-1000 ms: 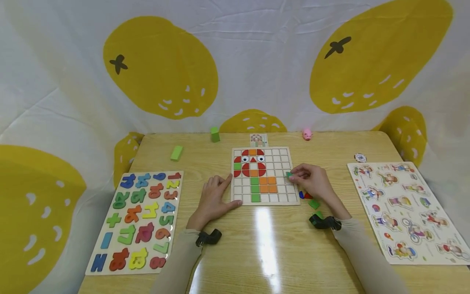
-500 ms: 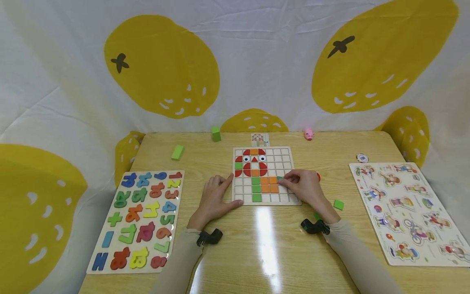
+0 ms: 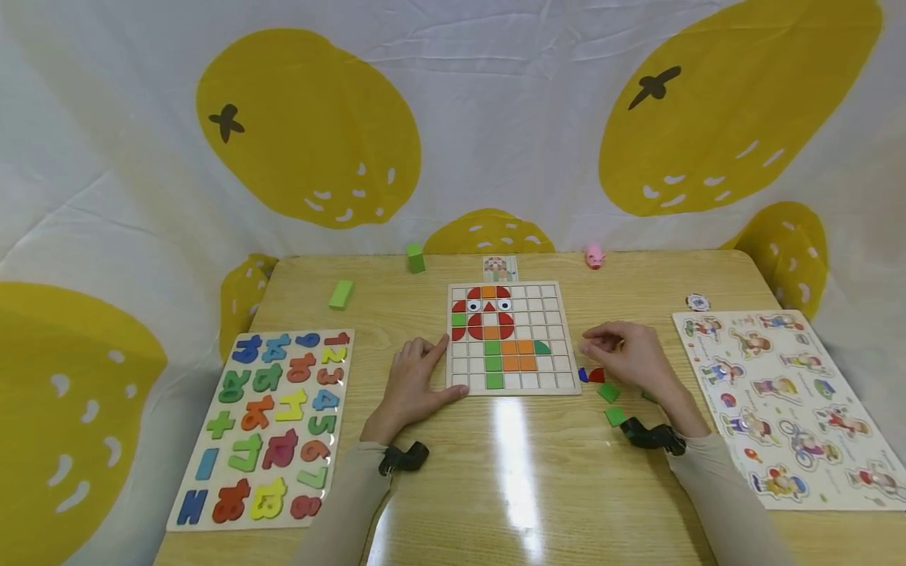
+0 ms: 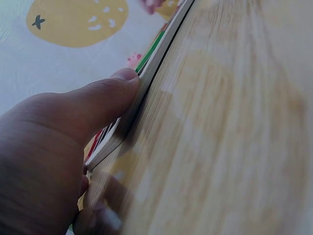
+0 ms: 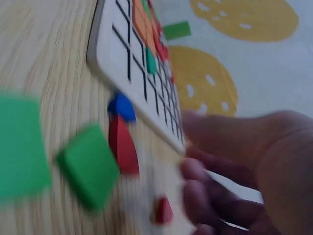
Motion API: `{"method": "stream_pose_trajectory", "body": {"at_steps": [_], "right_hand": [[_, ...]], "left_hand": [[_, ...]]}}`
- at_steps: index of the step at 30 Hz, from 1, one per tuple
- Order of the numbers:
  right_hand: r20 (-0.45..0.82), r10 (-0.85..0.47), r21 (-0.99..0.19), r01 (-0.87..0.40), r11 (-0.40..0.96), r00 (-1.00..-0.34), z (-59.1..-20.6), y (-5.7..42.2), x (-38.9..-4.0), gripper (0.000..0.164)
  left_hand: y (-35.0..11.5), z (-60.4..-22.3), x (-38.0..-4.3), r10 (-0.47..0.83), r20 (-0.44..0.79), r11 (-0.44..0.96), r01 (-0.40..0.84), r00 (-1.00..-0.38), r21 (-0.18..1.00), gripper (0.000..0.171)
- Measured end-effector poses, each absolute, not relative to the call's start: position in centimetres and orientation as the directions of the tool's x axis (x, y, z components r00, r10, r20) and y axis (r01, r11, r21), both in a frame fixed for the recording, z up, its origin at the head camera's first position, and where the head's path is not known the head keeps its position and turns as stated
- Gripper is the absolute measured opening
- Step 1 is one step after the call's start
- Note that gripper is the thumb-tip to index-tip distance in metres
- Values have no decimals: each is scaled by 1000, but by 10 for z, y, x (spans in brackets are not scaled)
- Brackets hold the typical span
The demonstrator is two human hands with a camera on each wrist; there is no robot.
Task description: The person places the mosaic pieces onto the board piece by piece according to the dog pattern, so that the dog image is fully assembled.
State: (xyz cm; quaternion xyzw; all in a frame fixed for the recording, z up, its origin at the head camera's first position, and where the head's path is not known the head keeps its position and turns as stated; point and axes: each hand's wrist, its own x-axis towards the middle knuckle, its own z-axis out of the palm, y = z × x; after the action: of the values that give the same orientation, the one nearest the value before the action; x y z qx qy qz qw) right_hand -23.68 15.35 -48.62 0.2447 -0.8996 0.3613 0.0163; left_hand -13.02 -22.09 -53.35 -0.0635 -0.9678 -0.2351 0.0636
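Note:
A wooden grid board point(image 3: 520, 392) carries red, orange and green tiles and two eye pieces. My left hand point(image 3: 413, 383) rests at its left edge, thumb on the front-left corner and fingers stretched along the side. Beside the right edge hovers my right hand point(image 3: 626, 354), its fingers loosely bent and nothing visible between them. A dark green quarter-circle tile point(image 3: 541, 347) lies in the cell right of the orange squares. Near the right hand are a blue piece point(image 3: 583, 375), a red quarter-circle tile point(image 3: 598, 376), green square tiles point(image 3: 609, 393) and a small red piece point(image 5: 163, 210).
A picture card point(image 3: 500, 269) lies behind the board. Green blocks point(image 3: 341, 295) and a pink pig figure point(image 3: 594, 256) stand farther back. A number puzzle point(image 3: 263, 424) lies at left, a figure puzzle point(image 3: 786, 409) and a round chip point(image 3: 697, 303) at right.
My right hand has carried the dark green quarter-circle tile onto the board, let go of it beside the orange squares, and drawn back to the right. The left hand stays put.

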Motion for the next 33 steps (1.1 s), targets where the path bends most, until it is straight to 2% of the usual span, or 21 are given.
{"method": "stream_pose_trajectory", "body": {"at_steps": [5,10,15,24,28,33], "right_hand": [[31,-493,-569,-421,707,-869,-487,185,-224,34],[-28,-490,-560,-392,730,-871,-489,190,-212,26],[-29,-454,-541,-368,756,-890,-487,184,-213,12],[-41,-494,-546,-394,739,-869,-484,191,-213,21],[-33,-445,-539,-359,762,-895,-482,195,-214,22],[66,-411,-596,-366,714,-909,-484,194,-218,17]], "left_hand": [[-223,-533,-129,85,143,884,141,-986,446,100],[-224,-533,-128,84,139,875,140,-987,463,100],[-225,-535,-128,76,134,877,130,-988,463,100],[-223,-534,-130,91,133,876,142,-987,461,101],[-222,-533,-130,90,130,876,140,-987,461,100],[-221,-531,-130,90,121,878,136,-989,459,101]]}}
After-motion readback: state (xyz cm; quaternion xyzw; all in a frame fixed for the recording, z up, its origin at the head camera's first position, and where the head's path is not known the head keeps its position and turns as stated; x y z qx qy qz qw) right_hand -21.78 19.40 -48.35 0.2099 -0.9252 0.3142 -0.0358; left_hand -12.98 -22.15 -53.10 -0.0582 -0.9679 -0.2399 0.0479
